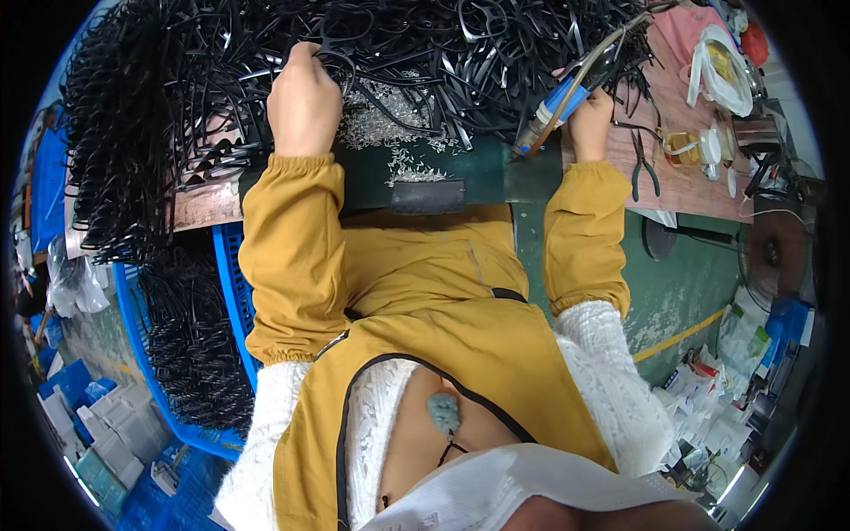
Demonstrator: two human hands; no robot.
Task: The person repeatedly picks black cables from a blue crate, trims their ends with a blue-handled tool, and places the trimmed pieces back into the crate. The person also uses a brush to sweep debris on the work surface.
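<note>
My left hand (305, 104) is closed, its fingertips pinching a black eyeglass frame (347, 40) at the edge of a large heap of black eyeglass parts (443, 53). My right hand (591, 124) wraps around a blue powered screwdriver (561, 103) with a hose. The tool's clear tip end slants down and left over the dark green work mat (482, 173). Between my hands lies a spread of tiny silver screws (385, 119), some of them strewn toward the dark block (428, 197) at the table's front edge. The heap partly hides the fingertips of my left hand.
Right of my right hand, pliers (645, 164) lie on the pinkish table, with a jar of yellowish liquid (682, 147) and a white plastic bag (722, 73) beyond. A fan (772, 252) stands farther right. Below left, a blue basket (232, 292) holds black eyeglass parts.
</note>
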